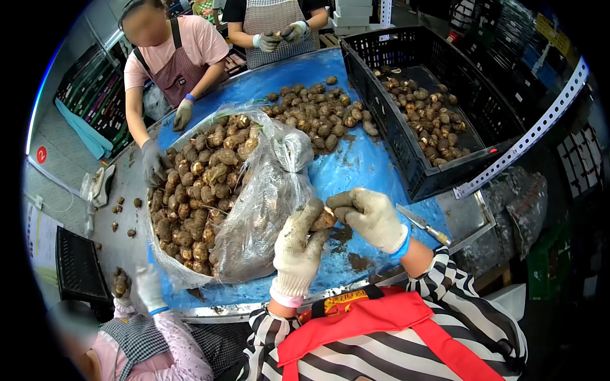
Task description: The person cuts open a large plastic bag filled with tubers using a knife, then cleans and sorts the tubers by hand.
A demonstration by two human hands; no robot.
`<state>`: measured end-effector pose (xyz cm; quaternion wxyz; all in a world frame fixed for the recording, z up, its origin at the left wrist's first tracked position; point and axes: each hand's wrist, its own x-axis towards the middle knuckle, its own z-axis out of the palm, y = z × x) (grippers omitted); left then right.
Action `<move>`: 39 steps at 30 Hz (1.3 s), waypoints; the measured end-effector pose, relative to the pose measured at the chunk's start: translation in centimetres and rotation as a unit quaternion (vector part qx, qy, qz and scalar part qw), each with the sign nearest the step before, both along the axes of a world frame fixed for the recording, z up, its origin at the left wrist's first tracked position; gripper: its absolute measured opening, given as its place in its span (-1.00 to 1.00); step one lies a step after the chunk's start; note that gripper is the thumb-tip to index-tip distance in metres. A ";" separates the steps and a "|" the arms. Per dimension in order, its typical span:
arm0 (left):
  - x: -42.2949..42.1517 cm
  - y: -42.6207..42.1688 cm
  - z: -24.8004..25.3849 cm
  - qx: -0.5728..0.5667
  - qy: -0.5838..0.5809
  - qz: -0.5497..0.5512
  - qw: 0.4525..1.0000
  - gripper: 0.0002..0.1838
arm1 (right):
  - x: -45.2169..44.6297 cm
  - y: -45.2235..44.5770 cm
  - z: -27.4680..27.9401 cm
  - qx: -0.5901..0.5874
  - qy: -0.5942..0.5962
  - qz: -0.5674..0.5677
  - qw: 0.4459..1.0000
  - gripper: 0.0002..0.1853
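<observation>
Above the blue-covered worktop (356,168), the left hand (297,247) and right hand (376,222) met at one brown tuber (324,220) — fingers bent in close, pinching it from either side. Work looked only partway along: the black crate (445,178) was part-filled, while the plastic sack (260,209) bulged with tubers (200,184) and a heap (305,113) lay loose beside it, presumably left to do.

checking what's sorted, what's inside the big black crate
The big black crate holds a loose heap of brown tubers, some with pale patches. Anything beneath the top ones is covered.
</observation>
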<state>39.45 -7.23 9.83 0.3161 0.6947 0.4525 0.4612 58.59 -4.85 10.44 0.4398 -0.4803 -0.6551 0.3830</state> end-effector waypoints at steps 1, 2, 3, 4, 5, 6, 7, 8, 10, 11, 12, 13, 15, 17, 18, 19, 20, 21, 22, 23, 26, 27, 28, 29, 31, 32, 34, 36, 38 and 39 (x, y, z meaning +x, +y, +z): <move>0.0 0.1 -0.4 -0.009 -0.021 0.004 1.000 -0.43 | -0.3 0.0 -0.1 0.044 -0.029 -0.010 0.999 -0.76; -0.1 0.3 -1.1 -0.018 -0.041 0.009 0.999 -0.44 | -0.6 -0.1 -0.2 0.088 -0.057 -0.019 0.994 -0.78; -0.2 0.4 -1.3 -0.026 -0.060 0.013 0.998 -0.45 | -0.8 -0.1 -0.3 0.133 -0.084 -0.029 0.987 -0.80; -0.1 0.4 -1.1 -0.069 -0.142 0.020 0.987 -0.44 | -0.8 -0.1 -0.5 0.115 -0.098 0.023 0.988 -0.82; 0.3 0.2 -0.6 -0.111 -0.225 0.028 0.968 -0.43 | -0.3 -0.2 -0.7 0.097 -0.113 0.077 0.986 -0.83; 0.5 0.2 -0.3 -0.152 -0.306 0.036 0.939 -0.42 | 0.2 -0.5 -1.1 0.077 -0.129 0.132 0.980 -0.85; 0.0 0.6 -0.5 -0.152 -0.300 0.048 0.941 -0.42 | 0.4 -1.0 -1.7 0.078 -0.133 0.209 0.966 -0.90; -0.3 0.8 -0.2 -0.159 -0.288 0.043 0.943 -0.41 | 0.6 -1.1 -1.7 0.044 -0.169 0.210 0.962 -0.90; -0.6 0.8 0.5 -0.175 -0.262 0.030 0.949 -0.40 | 0.9 -1.5 -1.5 -0.026 -0.241 0.206 0.948 -0.89; -0.5 0.8 0.2 -0.160 -0.279 0.006 0.947 -0.41 | 1.0 -1.2 -1.2 -0.032 -0.237 0.181 0.954 -0.87; -0.4 0.8 0.1 -0.165 -0.297 -0.002 0.941 -0.42 | 0.9 -1.2 -0.6 -0.057 -0.158 0.137 0.976 -0.86; -0.2 0.7 0.1 -0.170 -0.315 -0.011 0.934 -0.43 | 0.8 -1.3 0.1 -0.081 -0.077 0.090 0.990 -0.85; 0.0 0.7 -0.1 -0.180 -0.344 -0.023 0.921 -0.45 | 0.4 -0.9 0.9 -0.032 -0.002 0.016 0.999 -0.74; 0.0 0.6 -0.3 -0.187 -0.365 -0.025 0.912 -0.46 | -0.1 -0.8 1.1 -0.061 0.086 -0.003 0.994 -0.69; -0.1 0.4 -0.2 -0.183 -0.336 -0.013 0.924 -0.47 | -0.3 -0.8 1.1 -0.076 0.130 -0.010 0.989 -0.66; -0.1 0.4 -0.1 -0.179 -0.306 -0.001 0.935 -0.47 | -0.4 -0.9 1.6 -0.069 0.114 -0.004 0.991 -0.60; -0.1 0.3 -0.1 -0.176 -0.277 0.011 0.945 -0.47 | -0.6 -0.8 1.5 0.002 0.092 -0.007 0.996 -0.63; 0.0 0.2 -0.1 -0.142 -0.243 0.018 0.960 -0.48 | -0.8 -0.6 1.3 0.073 0.068 -0.012 0.995 -0.65; 0.0 0.1 -0.2 -0.107 -0.208 0.024 0.972 -0.49 | -1.0 -0.4 1.1 0.144 0.044 -0.017 0.989 -0.68; 0.2 0.0 -0.3 -0.073 -0.173 0.029 0.982 -0.49 | -1.0 -0.1 0.9 0.172 0.030 -0.007 0.985 -0.68; 0.6 -0.1 -0.3 -0.051 -0.160 0.047 0.985 -0.51 | -1.3 0.6 0.2 0.220 0.005 -0.001 0.976 -0.70; 0.5 0.0 -1.0 -0.071 -0.184 0.044 0.979 -0.52 | -1.7 0.5 -0.1 0.209 0.010 -0.012 0.978 -0.72; 0.3 0.1 -1.1 -0.090 -0.207 0.043 0.973 -0.53 | -2.0 0.4 -0.3 0.199 0.016 -0.023 0.980 -0.73; 0.3 0.1 -1.0 -0.110 -0.243 0.050 0.963 -0.53 | -2.0 0.2 -0.3 0.208 -0.003 0.000 0.978 -0.70; 0.3 0.0 -0.2 -0.151 -0.313 0.064 0.935 -0.54 | -1.3 -0.4 -0.5 0.225 -0.040 0.047 0.972 -0.65; 0.1 0.1 -0.2 -0.166 -0.313 0.065 0.933 -0.55 | -1.0 -0.6 -0.7 0.205 -0.033 0.049 0.977 -0.66; -0.1 0.1 -0.3 -0.198 -0.314 0.064 0.926 -0.55 | -0.2 -1.0 -1.0 0.161 -0.023 0.051 0.985 -0.69; 0.3 0.4 -0.9 -0.208 -0.397 0.047 0.893 -0.54 | 0.1 -1.3 -0.7 0.102 0.016 0.052 0.993 -0.75; 0.2 1.2 -2.5 -0.221 -0.505 0.011 0.834 -0.51 | 0.5 -1.5 0.0 0.103 0.015 0.067 0.992 -0.79; -0.3 1.4 -2.5 -0.232 -0.553 -0.025 0.800 -0.45 | 0.9 -1.5 -0.2 0.084 -0.061 0.086 0.991 -0.84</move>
